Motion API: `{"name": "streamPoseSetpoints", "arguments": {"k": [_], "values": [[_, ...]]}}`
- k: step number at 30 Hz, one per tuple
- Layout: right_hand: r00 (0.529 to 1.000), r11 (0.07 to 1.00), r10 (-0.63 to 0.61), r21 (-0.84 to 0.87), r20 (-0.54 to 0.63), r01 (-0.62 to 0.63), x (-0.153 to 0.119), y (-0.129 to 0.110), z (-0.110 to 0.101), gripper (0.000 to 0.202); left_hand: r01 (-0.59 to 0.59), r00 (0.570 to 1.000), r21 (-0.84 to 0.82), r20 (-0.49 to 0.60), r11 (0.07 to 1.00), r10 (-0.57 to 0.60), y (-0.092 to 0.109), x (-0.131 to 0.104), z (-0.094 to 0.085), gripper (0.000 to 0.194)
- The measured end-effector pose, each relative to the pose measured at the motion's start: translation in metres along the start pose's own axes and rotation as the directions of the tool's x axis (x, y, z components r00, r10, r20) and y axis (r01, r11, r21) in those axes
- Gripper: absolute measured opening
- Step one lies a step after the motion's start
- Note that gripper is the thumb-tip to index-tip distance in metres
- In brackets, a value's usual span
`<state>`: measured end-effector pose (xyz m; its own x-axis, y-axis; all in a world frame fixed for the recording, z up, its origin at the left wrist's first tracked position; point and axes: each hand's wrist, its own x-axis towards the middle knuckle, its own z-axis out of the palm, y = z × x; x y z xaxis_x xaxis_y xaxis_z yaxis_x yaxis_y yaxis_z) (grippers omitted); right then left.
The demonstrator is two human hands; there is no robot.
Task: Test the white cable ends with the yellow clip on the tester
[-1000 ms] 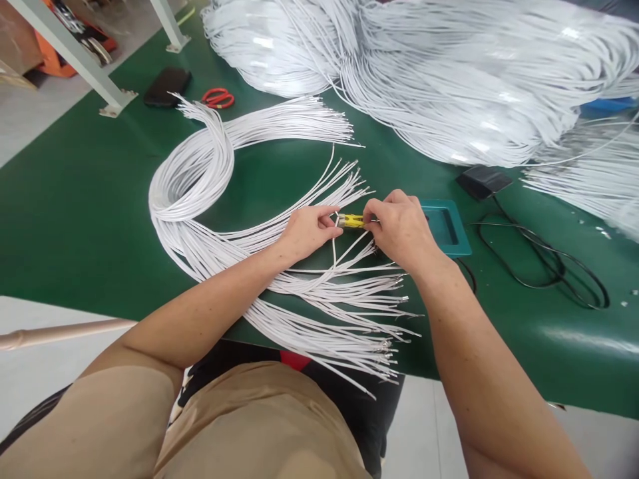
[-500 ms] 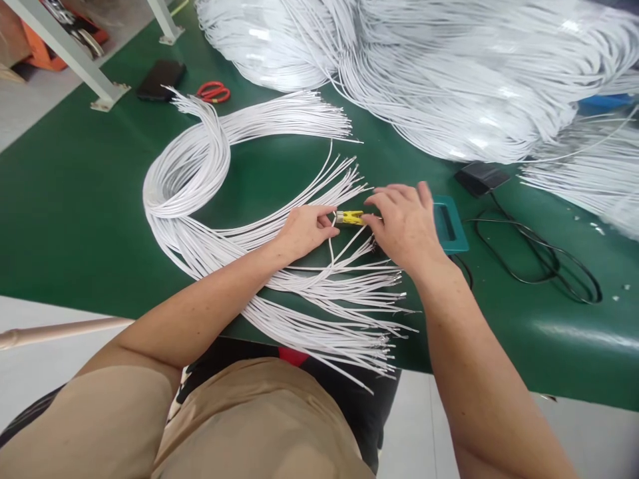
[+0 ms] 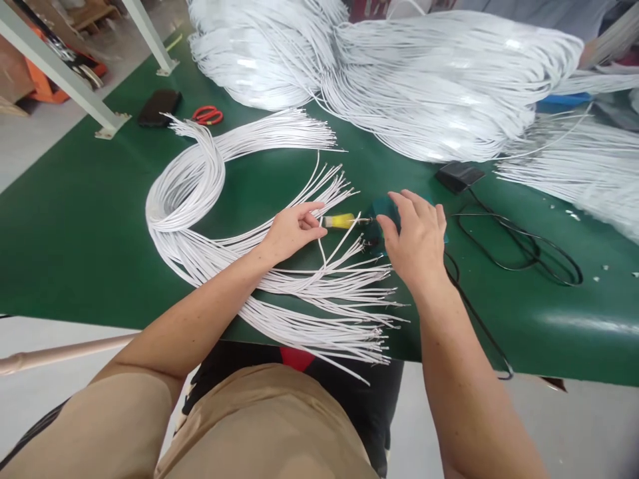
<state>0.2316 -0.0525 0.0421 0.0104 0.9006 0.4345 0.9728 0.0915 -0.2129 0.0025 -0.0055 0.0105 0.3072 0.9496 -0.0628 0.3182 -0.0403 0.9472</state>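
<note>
Fingers of the left hand [image 3: 291, 231] are drawn together in a narrow pinch on what looks like a white wire [image 3: 322, 251], right at the metal end of a yellow piece [image 3: 341, 221]. That piece lies just to the right of the left fingertips, its long axis running left to right across the person's front. The right hand [image 3: 414, 233] has its fingers spread wide, nothing seen between them; a thin rod from the yellow piece points at its thumb, though blur hides whether they touch. So the left hand is the nearer, with the yellow piece between the two.

Just below and beside it, loose ends of a white wire bundle [image 3: 187, 183] fan out over the green table [image 3: 74, 253]. Behind the right hand, a teal object [image 3: 383, 207] is partly covered. Beyond sit a black box [image 3: 459, 176], red-handled scissors [image 3: 208, 116] and a large heap of white wires [image 3: 424, 86].
</note>
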Motion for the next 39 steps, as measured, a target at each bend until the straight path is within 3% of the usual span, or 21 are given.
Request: {"name": "streamPoseSetpoints", "arguments": {"k": [4, 8, 12, 16, 18, 21, 24, 27, 29, 33, 37, 39], "values": [[0.998, 0.99, 0.002, 0.144, -0.056, 0.006, -0.027, -0.006, -0.022, 0.032, -0.037, 0.997, -0.099, 0.06, 0.994, 0.043, 0.01, -0.005, 0.001, 0.052], [0.995, 0.968, -0.015, 0.248, -0.103, 0.04, -0.061, -0.021, -0.027, 0.025, -0.043, 0.992, -0.181, 0.11, 0.983, 0.064, 0.021, -0.008, 0.005, 0.03], [0.963, 0.921, -0.223, 0.291, -0.149, 0.258, -0.092, -0.056, -0.023, 0.021, 0.002, 0.985, -0.176, 0.171, 0.984, 0.029, 0.032, -0.014, 0.012, 0.034], [0.88, 0.839, -0.475, 0.31, 0.015, 0.447, -0.106, -0.089, -0.026, 0.026, -0.03, 0.957, -0.038, 0.288, 0.999, 0.04, 0.037, -0.021, 0.004, 0.063], [0.84, 0.828, -0.522, 0.327, 0.151, 0.456, -0.109, -0.097, -0.031, 0.02, -0.072, 0.974, 0.141, 0.225, 0.987, 0.039, 0.034, -0.022, -0.013, 0.069], [0.806, 0.84, -0.522, 0.334, 0.28, 0.428, -0.11, -0.101, -0.032, 0.019, -0.063, 0.998, 0.485, 0.051, 0.872, 0.043, 0.024, -0.02, -0.048, 0.069], [0.786, 0.848, -0.52, 0.305, 0.333, 0.432, -0.106, -0.103, -0.025, 0.063, 0.021, 0.995, 0.774, 0.044, 0.633, -0.086, 0.009, -0.019, -0.073, 0.088], [0.722, 0.877, -0.48, 0.249, 0.498, 0.411, -0.097, -0.107, -0.015, 0.098, 0.027, 0.981, 0.894, 0.063, 0.447, -0.186, -0.006, -0.024, -0.077, 0.104], [0.688, 0.895, -0.44, 0.22, 0.578, 0.388, -0.093, -0.108, -0.013, 0.104, 0.014, 0.986, 0.904, 0.059, 0.427, -0.158, -0.012, -0.027, -0.074, 0.104], [0.705, 0.904, -0.422, 0.209, 0.569, 0.372, -0.097, -0.112, -0.014, 0.096, -0.018, 0.983, 0.886, 0.1, 0.463, -0.153, -0.011, -0.025, -0.073, 0.092], [0.748, 0.896, -0.443, 0.206, 0.494, 0.395, -0.113, -0.119, -0.013, 0.081, -0.093, 0.957, 0.878, 0.21, 0.47, -0.202, -0.001, -0.019, -0.075, 0.049], [0.771, 0.885, -0.465, 0.203, 0.435, 0.419, -0.122, -0.122, -0.01, 0.076, -0.084, 0.948, 0.89, 0.21, 0.447, -0.24, 0.003, -0.017, -0.071, 0.034]]}}
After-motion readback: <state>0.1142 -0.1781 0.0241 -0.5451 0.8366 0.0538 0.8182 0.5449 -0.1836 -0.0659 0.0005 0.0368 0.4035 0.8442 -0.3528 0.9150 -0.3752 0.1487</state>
